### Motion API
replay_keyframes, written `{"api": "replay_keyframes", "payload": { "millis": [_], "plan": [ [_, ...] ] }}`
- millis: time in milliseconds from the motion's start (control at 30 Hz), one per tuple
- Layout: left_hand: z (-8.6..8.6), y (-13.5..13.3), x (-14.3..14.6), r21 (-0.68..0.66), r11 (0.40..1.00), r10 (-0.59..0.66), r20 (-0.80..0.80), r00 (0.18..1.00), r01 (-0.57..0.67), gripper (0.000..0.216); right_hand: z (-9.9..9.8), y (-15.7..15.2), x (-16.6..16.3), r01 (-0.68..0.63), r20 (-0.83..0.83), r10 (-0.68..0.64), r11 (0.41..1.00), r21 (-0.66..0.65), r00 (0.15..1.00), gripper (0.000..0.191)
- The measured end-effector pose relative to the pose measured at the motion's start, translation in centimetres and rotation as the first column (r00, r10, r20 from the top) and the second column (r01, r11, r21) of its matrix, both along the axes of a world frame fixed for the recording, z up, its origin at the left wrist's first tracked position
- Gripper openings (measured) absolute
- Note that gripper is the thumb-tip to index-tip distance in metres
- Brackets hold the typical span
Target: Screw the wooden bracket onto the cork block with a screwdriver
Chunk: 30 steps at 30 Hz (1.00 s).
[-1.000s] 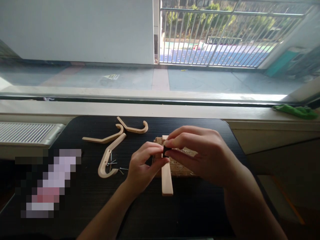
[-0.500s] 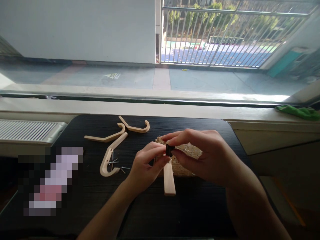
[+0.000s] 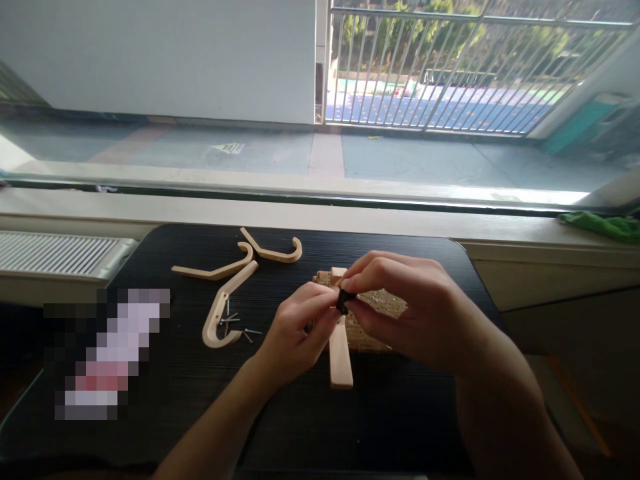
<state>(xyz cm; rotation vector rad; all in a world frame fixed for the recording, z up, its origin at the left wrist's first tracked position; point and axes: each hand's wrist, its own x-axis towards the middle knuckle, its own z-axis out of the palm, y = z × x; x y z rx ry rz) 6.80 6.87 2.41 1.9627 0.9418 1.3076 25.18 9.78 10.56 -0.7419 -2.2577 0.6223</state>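
Counting from the small black piece [image 3: 344,301] held above the dark wood-grained counter [image 3: 410,427], with 12 o'clock toward the window, both hands meet on that piece. The right hand [image 3: 415,307], its forearm coming in from about 4 o'clock, pinches it between thumb and fingertips; the left hand [image 3: 300,327], its forearm from about 7 o'clock, has thumb and forefinger drawn almost together on its left edge. The piece is too small and too covered to name more closely. Directly beneath is a brown block [image 3: 373,327] with a pitted top, partly hidden by the right hand and spreading toward 3 and 4 o'clock. A flat pale wooden bar [image 3: 341,360] juts out at 6 o'clock, its far part covered by the fingers. Three curved wooden hooks lie close together: the nearest hook [image 3: 212,325] at 9 o'clock, two dark holes in its side, with loose screws [image 3: 231,319] beside and inside its bend; the second hook [image 3: 213,275] between 9 and 10; the third hook [image 3: 275,256] at 10. Farther out, a white slatted radiator [image 3: 65,253] stands between 9 and 10, and a green cloth [image 3: 600,227] lies on the windowsill [image 3: 250,210] between 2 and 3.
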Motion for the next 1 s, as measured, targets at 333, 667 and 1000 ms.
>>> {"api": "replay_keyframes", "payload": {
  "millis": [333,667,1000],
  "plan": [
    [-0.6,0.3,-0.1,0.111,0.989,0.105,-0.043,0.993,-0.1,0.014,-0.1,0.0,-0.6,-0.02,-0.012,0.02,1.0,0.005,1.0,0.012],
    [0.0,0.1,0.1,0.115,0.98,0.163,-0.013,0.987,-0.161,0.007,-0.3,0.2,-0.6,-0.025,-0.022,0.024,0.999,-0.04,0.999,0.015],
    [0.4,0.2,0.0,0.155,0.978,0.157,-0.095,0.983,-0.141,0.005,-0.5,0.0,-0.3,-0.004,0.008,0.004,0.997,-0.074,1.0,0.009]
  ]
}}
